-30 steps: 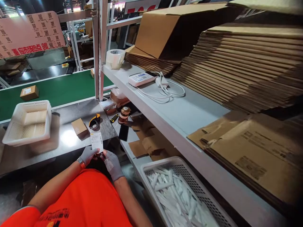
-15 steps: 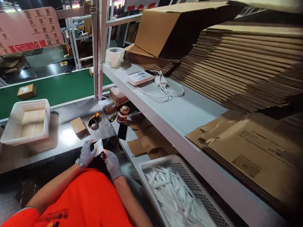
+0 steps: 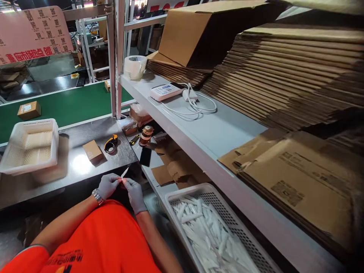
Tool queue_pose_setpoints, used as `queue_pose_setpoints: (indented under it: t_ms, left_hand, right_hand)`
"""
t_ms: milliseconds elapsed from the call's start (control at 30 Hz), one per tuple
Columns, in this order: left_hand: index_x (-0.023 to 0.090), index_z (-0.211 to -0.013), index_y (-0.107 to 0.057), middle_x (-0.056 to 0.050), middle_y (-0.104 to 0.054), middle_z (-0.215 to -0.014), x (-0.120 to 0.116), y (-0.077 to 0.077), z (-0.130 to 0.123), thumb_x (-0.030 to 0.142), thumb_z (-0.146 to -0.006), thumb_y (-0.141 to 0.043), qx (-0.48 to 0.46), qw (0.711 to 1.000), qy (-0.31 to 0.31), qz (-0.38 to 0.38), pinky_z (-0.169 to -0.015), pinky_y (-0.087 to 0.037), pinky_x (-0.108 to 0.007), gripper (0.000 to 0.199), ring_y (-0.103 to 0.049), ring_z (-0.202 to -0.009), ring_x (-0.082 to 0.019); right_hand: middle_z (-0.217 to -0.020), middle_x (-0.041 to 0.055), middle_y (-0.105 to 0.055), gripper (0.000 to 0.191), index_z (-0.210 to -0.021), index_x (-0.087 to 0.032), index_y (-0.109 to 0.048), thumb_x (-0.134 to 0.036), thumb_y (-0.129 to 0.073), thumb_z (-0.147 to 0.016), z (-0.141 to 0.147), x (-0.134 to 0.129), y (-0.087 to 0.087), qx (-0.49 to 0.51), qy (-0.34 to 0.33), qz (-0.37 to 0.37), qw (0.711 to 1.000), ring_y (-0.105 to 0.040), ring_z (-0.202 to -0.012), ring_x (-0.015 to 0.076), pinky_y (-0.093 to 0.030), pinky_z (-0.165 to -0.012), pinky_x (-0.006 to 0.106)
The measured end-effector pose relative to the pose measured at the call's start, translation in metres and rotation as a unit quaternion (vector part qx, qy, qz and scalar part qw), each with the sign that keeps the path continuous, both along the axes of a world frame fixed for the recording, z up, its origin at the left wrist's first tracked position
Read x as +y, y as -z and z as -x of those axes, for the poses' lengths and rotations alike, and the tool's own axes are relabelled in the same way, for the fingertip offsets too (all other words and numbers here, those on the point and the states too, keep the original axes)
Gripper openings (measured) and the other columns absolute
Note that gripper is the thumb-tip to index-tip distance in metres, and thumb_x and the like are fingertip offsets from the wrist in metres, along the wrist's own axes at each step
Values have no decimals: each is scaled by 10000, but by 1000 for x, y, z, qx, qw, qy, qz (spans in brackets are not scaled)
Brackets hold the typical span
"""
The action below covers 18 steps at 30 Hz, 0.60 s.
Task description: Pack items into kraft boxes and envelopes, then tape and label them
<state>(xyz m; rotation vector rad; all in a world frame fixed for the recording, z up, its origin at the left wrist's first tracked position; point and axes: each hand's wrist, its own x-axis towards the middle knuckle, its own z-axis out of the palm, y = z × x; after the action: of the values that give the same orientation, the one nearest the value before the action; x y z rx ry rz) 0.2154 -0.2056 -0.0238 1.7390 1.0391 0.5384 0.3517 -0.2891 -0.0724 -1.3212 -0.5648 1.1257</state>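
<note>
Both hands wear pale grey gloves and meet in front of the orange shirt. My left hand (image 3: 109,185), with a metal watch at the wrist, pinches a small white paper (image 3: 124,173) from the left. My right hand (image 3: 134,194) pinches the same paper from the right, fingertips close to the left ones. The paper now shows as a narrow pointed strip. Beyond the hands, a small brown box (image 3: 93,151) and an orange-and-black tape dispenser (image 3: 111,144) rest on the metal table (image 3: 68,144).
White basket (image 3: 52,151) at left; green conveyor (image 3: 62,102) with a box behind. At right, a shelf (image 3: 199,125) carries tape, a white device and stacked cardboard. Below it are a jar (image 3: 146,135), a black phone (image 3: 145,156) and a basket (image 3: 209,189) of white rolled pieces.
The white paper was broad and flat-looking before; now it appears as a thin strip. My hands have drawn closer together around it. The view has shifted slightly.
</note>
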Motion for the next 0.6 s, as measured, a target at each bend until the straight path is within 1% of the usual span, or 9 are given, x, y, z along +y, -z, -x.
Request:
queue_pose_setpoints:
  t_ms: [100, 167, 267, 333, 433, 500, 600]
  left_hand:
    - [233, -802, -871, -82, -835, -919, -2, -7, -2, 260, -906, -726, 9, 1000, -6, 16, -889, -582, -352, 181, -753, -883, -249]
    - [237, -781, -863, -78, -837, -922, -3, -10, -4, 242, -883, -745, 11, 1000, -12, 21, -901, -576, -354, 157, -746, -891, -253]
    - [235, -794, -869, -75, -840, -926, -4, -11, -4, 225, -861, -751, 12, 1000, -13, 20, -900, -563, -347, 135, -746, -905, -255]
    - [232, -825, -878, -72, -843, -931, -5, -9, -4, 226, -856, -738, 13, 1000, -9, 19, -887, -555, -340, 143, -748, -897, -251]
    - [222, -837, -878, -66, -840, -912, -6, -4, -2, 256, -834, -739, 18, 999, -17, 28, -850, -540, -325, 143, -740, -856, -237]
    - [210, -823, -869, -60, -826, -866, -6, 0, -2, 288, -808, -748, 15, 998, -32, 46, -804, -522, -313, 144, -719, -804, -221]
    - [185, -765, -837, -35, -771, -748, -5, 3, -5, 331, -770, -750, -13, 993, -53, 105, -719, -476, -292, 170, -651, -699, -182]
  right_hand:
    - [-859, 60, -816, 367, -854, -211, -854, -562, -748, -841, -2, -1, -2, -54, -1, 4, 999, -682, -800, 221, -544, -759, 348]
    - [-852, 60, -807, 341, -842, -213, -844, -527, -713, -866, -3, -2, -4, -105, 0, -1, 994, -676, -801, 224, -531, -766, 350]
    - [-889, 75, -811, 303, -831, -217, -833, -465, -670, -892, -4, -3, -10, -165, -2, -9, 986, -691, -835, 236, -531, -811, 362]
    - [-901, 80, -812, 289, -815, -220, -824, -440, -656, -896, -5, -4, -14, -181, -5, -15, 983, -702, -855, 244, -535, -834, 369]
    - [-887, 76, -808, 286, -804, -217, -811, -442, -659, -893, -4, -5, -16, -177, -6, -15, 984, -698, -847, 243, -538, -833, 371]
    - [-864, 67, -803, 292, -800, -213, -804, -466, -683, -879, -1, -6, -14, -159, -1, -9, 987, -683, -828, 233, -535, -819, 366]
    - [-800, 43, -777, 323, -764, -212, -778, -524, -735, -836, 3, -4, -5, -83, 8, -8, 996, -655, -776, 209, -530, -774, 348]
